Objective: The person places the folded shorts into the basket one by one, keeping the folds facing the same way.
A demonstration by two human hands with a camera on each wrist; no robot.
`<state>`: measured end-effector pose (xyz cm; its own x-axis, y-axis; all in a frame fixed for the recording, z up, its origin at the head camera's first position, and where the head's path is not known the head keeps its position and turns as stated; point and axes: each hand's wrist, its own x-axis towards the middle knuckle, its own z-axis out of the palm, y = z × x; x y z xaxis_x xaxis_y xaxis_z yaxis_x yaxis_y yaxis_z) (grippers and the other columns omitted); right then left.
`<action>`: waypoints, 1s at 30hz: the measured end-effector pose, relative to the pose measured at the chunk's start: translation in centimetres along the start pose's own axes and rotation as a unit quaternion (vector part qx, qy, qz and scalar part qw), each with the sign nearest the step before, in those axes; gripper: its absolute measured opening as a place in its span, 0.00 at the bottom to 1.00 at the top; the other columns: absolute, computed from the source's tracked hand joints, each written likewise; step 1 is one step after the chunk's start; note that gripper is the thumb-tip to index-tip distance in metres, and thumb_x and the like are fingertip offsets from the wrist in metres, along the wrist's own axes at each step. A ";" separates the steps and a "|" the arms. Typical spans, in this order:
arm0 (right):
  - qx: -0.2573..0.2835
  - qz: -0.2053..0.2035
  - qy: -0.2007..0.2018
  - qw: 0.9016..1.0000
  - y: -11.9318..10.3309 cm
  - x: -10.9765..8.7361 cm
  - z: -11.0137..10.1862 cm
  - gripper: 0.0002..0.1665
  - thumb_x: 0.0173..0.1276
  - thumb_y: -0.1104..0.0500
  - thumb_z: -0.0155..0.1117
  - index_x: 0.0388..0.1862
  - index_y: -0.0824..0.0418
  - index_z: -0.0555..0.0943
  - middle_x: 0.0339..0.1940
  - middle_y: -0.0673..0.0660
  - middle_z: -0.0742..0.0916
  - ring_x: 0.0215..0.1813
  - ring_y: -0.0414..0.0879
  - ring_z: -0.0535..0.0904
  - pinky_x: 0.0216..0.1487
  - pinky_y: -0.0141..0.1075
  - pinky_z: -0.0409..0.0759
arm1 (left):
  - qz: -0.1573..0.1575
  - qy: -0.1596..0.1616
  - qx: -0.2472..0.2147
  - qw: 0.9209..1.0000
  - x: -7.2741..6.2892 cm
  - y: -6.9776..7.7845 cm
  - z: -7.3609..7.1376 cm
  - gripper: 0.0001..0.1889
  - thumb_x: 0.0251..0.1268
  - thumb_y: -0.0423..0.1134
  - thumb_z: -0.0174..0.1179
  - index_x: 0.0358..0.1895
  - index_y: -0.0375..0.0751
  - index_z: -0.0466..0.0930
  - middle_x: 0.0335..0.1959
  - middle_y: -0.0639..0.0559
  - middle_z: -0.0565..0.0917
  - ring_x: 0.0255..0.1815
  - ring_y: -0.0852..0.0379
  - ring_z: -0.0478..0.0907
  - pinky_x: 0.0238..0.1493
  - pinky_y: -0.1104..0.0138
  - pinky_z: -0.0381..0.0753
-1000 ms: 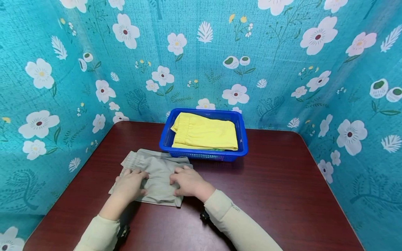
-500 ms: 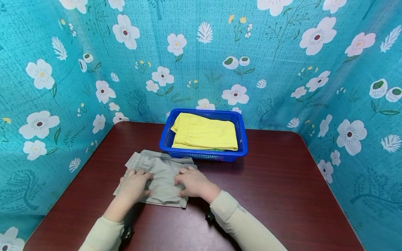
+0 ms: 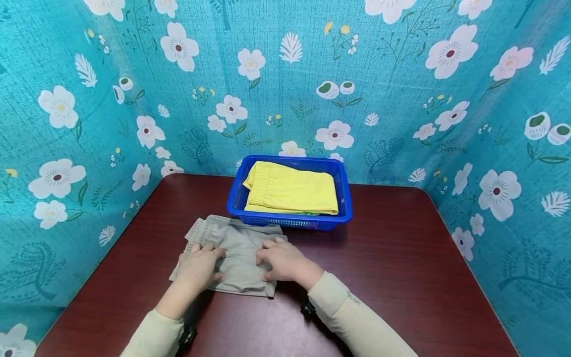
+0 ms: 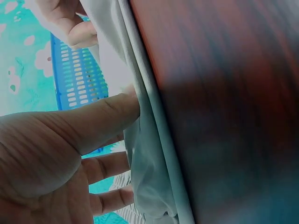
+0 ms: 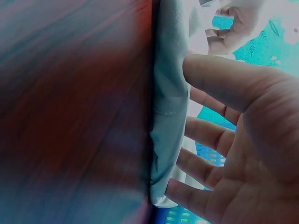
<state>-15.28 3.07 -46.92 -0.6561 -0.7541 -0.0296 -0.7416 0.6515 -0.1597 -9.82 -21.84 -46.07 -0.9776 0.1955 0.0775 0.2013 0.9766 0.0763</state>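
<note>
A pair of folded grey shorts (image 3: 243,255) lies on the table, its gathered elastic waistband to the left. My left hand (image 3: 198,267) rests on the waistband side of the shorts, fingers spread and fingertips on the cloth. On the opposite side, my right hand (image 3: 287,261) touches the leg end the same way. The left wrist view has the left thumb (image 4: 107,116) against the fabric, with the fingers apart from it. In the right wrist view, the right fingers (image 5: 201,168) reach out nearly straight and press on the grey cloth (image 5: 170,107) without closing round it.
Just behind the shorts stands a blue plastic basket (image 3: 290,218) with perforated sides. Folded yellow shorts (image 3: 296,191) lie inside on top, over something greenish that is mostly hidden. The dark red-brown table (image 3: 383,248) is enclosed by a turquoise floral curtain (image 3: 285,84).
Both hands have slid to the right across the table, and the grey shorts have moved along under them. The basket and the yellow shorts have stayed in place.
</note>
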 end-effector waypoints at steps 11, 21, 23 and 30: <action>0.007 0.001 -0.003 1.000 0.7 -1.0 -0.3 0.18 0.59 0.44 0.79 0.46 0.44 0.85 0.45 0.44 0.80 0.51 0.44 0.74 0.55 0.36 0.73 | 0.011 0.007 0.005 1.000 0.2 1.2 0.2 0.28 0.39 0.51 0.83 0.48 0.51 0.85 0.47 0.49 0.82 0.48 0.39 0.73 0.34 0.37 0.77; 0.015 0.003 -0.001 1.000 1.4 -2.1 -0.2 0.18 0.59 0.43 0.79 0.45 0.44 0.85 0.44 0.44 0.80 0.49 0.44 0.73 0.51 0.36 0.74 | 0.018 0.009 0.013 1.000 0.3 2.2 0.5 0.28 0.38 0.52 0.83 0.48 0.52 0.86 0.47 0.49 0.83 0.48 0.40 0.74 0.34 0.37 0.79; 0.014 0.003 0.001 1.000 1.5 -2.2 -0.1 0.17 0.58 0.43 0.79 0.44 0.43 0.85 0.44 0.43 0.80 0.48 0.44 0.73 0.51 0.36 0.74 | 0.021 0.009 0.017 1.000 0.4 2.4 0.6 0.29 0.39 0.52 0.83 0.49 0.53 0.86 0.47 0.49 0.83 0.49 0.40 0.74 0.35 0.38 0.79; 0.019 -0.002 0.007 1.000 2.1 -3.2 -0.3 0.18 0.57 0.43 0.79 0.44 0.45 0.85 0.42 0.44 0.79 0.48 0.43 0.72 0.52 0.36 0.72 | 0.034 0.010 0.026 0.999 0.6 3.5 0.3 0.29 0.38 0.54 0.83 0.49 0.53 0.86 0.46 0.49 0.83 0.47 0.41 0.74 0.32 0.40 0.80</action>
<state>-14.80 6.90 -46.89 -0.6555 -0.7550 -0.0155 -0.7383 0.6451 -0.1967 -9.77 -18.29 -46.09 -0.9601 0.2611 0.1005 0.2641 0.9643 0.0177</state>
